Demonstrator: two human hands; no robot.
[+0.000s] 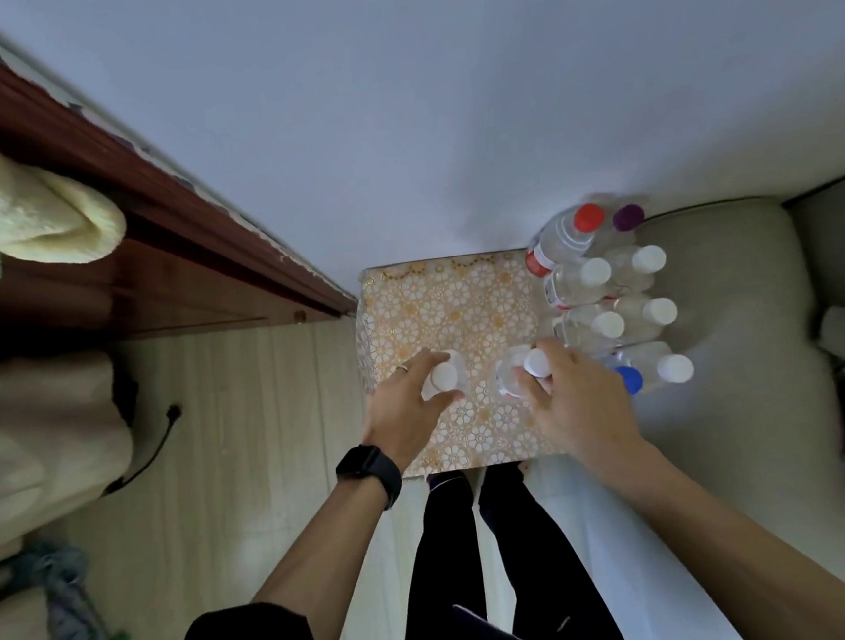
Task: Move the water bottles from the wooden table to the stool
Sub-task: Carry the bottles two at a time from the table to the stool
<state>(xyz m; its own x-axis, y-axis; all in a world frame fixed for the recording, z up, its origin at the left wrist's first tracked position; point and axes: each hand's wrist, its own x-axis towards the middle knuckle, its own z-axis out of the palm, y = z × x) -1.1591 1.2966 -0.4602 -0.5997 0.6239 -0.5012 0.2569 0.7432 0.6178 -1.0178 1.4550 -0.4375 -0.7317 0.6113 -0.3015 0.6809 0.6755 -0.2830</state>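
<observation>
Your legs stand on pale plank floor before a floral-patterned surface against a grey wall. On it, your left hand grips a white-capped bottle, your right hand a second bottle; more bottles cluster right.

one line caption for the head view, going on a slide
The left hand grips one white-capped bottle, right hand a second bottle, on the floral-patterned top beside a cluster of bottles

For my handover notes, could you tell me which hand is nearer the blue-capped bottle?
Right. The right hand grips a white-capped bottle just beside the blue-capped bottle; the left hand holds a second bottle farther left.
</observation>
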